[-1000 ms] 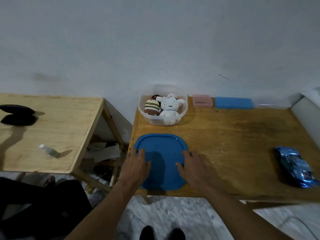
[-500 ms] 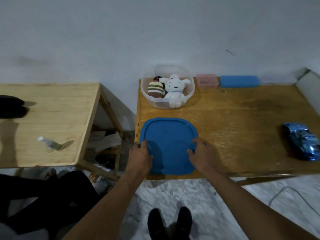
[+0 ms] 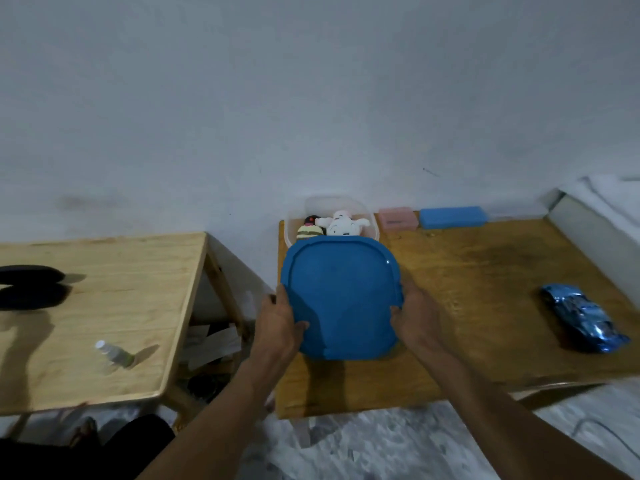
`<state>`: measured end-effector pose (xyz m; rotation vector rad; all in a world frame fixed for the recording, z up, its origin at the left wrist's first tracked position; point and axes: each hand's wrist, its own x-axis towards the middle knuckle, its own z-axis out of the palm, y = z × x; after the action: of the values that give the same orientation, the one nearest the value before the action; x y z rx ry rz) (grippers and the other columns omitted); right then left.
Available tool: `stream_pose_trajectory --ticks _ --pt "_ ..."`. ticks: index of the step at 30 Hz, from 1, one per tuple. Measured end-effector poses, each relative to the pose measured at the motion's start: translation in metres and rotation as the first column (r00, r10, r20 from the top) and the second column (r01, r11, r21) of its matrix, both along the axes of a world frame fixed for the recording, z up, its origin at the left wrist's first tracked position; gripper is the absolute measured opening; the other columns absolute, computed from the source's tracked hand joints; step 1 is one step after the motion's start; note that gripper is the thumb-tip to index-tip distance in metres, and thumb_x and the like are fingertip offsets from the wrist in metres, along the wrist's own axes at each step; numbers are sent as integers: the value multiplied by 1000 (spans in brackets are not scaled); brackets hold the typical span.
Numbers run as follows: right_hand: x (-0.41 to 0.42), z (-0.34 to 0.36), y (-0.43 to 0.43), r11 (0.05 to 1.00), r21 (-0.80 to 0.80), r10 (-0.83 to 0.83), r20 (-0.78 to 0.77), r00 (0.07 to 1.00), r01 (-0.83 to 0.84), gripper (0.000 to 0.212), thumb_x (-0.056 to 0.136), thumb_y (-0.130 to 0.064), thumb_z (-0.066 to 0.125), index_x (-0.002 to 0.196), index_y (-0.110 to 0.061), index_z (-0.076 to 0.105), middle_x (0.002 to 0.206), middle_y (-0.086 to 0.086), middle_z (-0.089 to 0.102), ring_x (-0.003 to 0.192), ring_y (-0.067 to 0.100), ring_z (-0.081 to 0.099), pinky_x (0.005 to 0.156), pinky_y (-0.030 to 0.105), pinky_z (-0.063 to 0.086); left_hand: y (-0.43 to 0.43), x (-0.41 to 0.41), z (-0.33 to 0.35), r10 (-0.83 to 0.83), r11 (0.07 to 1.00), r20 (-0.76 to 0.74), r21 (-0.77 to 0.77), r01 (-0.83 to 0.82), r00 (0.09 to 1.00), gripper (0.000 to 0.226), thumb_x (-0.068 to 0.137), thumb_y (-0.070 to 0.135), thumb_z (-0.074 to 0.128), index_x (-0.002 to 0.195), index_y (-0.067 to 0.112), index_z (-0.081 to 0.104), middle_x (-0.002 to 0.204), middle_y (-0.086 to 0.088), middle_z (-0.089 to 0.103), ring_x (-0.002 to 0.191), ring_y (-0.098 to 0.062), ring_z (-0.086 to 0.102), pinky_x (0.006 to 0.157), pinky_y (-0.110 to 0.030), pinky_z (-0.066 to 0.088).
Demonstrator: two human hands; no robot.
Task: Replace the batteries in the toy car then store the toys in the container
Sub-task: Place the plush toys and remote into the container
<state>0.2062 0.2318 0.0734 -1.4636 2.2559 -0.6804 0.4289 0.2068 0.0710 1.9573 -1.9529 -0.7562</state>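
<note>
Lid (image 3: pixel 341 299) now lifted off desk (image 3: pixel 485 278), left hand (image 3: pixel 277 323) and right hand (image 3: pixel 415 317) gripping its sides, overlapping container (image 3: pixel 371 220) front. Closing step; next: align on rim.

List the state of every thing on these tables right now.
blue lid: raised, gripped by left hand and right hand.
container: open, two plush toys inside.
toy car: on the table, outside the container.
pink box: shut.
blue box: shut.
bottle: lying on its side, capped.
</note>
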Motion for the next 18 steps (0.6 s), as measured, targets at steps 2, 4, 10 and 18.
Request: stream_pose_trajectory --ticks 2,4,10,18 --pt "0 13 -14 999 -36 13 13 1000 -13 35 84 -1 59 118 -10 56 107 9 63 96 27 60 72 27 42 -14 1 14 -6 999 -17 -46 6 1000 76 89 22 67 148 12 22 135 -14 41 120 -29 47 100 -37 46" --pt "-2 23 -29 998 -54 16 20 1000 -15 34 85 -2 58 118 -11 57 109 9 63 98 26 59 73 28 44 -31 1 25 -16 996 -21 -84 14 1000 72 88 22 68 145 12 26 131 -13 42 117 -28 48 97 -37 48" --pt "-12 36 -81 989 -135 74 44 996 -68 13 90 -2 49 96 -7 60 90 9 65 82 26 61 60 28 46 -86 -4 36 -12 992 1 -122 12 1000 65 86 24 69 138 12 34 127 -12 44 114 -28 49 95 -37 50" --pt "-38 18 -165 985 -41 168 6 986 -168 19 87 3 52 87 -15 57 66 -2 56 59 10 51 45 19 32 -167 -24 20 20 999 54 -45 -18 998 67 82 29 72 137 13 37 123 -10 49 111 -25 49 92 -35 50"
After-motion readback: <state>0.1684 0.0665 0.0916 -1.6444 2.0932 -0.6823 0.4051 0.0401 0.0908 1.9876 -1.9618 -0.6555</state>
